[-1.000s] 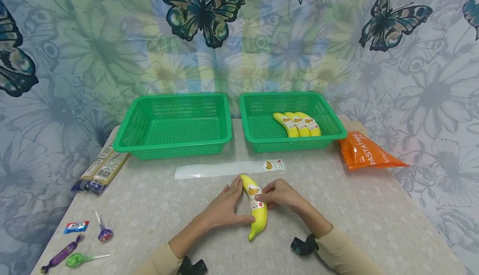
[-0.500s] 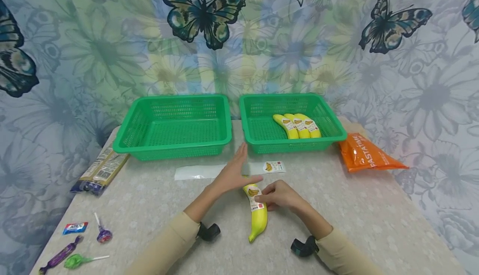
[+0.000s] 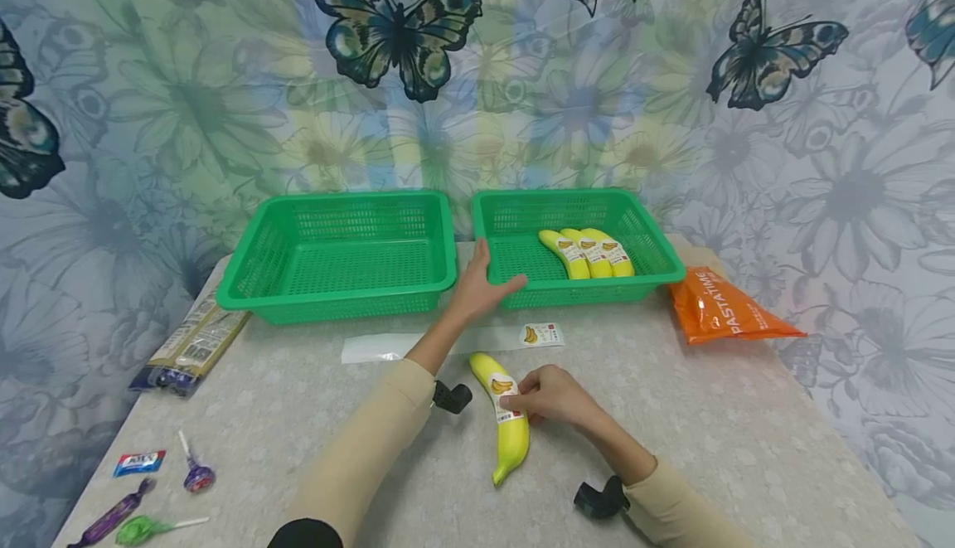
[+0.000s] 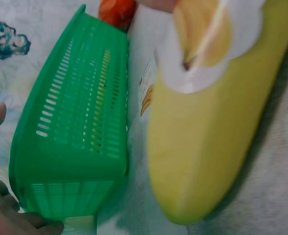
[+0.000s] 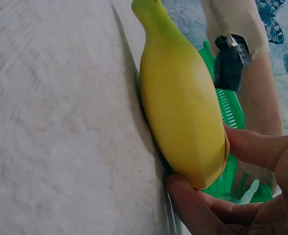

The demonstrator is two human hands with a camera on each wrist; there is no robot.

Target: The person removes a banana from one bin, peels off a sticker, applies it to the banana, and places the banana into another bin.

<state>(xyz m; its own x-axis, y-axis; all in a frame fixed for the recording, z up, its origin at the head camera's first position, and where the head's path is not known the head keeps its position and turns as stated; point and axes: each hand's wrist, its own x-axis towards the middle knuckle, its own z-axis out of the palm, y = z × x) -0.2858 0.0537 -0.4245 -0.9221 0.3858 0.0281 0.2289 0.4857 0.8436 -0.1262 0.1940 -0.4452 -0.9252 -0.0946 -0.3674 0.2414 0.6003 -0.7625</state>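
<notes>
A yellow banana [image 3: 504,440] with a white picture label round its middle lies on the table, stalk end toward the person. My right hand [image 3: 555,399] pinches it from the right side at the label; in the right wrist view, thumb and fingers hold the banana [image 5: 183,98] from both sides. My left hand [image 3: 477,287] reaches forward with thumb spread and fingers extended, at the near left corner of the right green basket [image 3: 597,289]. Fingers [image 4: 16,223] of that hand are right by the basket's end in the left wrist view. Three labelled bananas [image 3: 589,254] lie inside this basket.
Beside it stands another green basket [image 3: 343,309]. A white strip with a banana label [image 3: 543,334] lies before the baskets, partly behind the left forearm. An orange bag [image 3: 727,307] is at right, a gold packet [image 3: 196,341] at left. Wrapped sweets and lollipops [image 3: 198,475] lie near left.
My left hand has left the banana and moved forward over the strip to the right basket's corner. My right hand keeps its hold on the banana, which stays on the table.
</notes>
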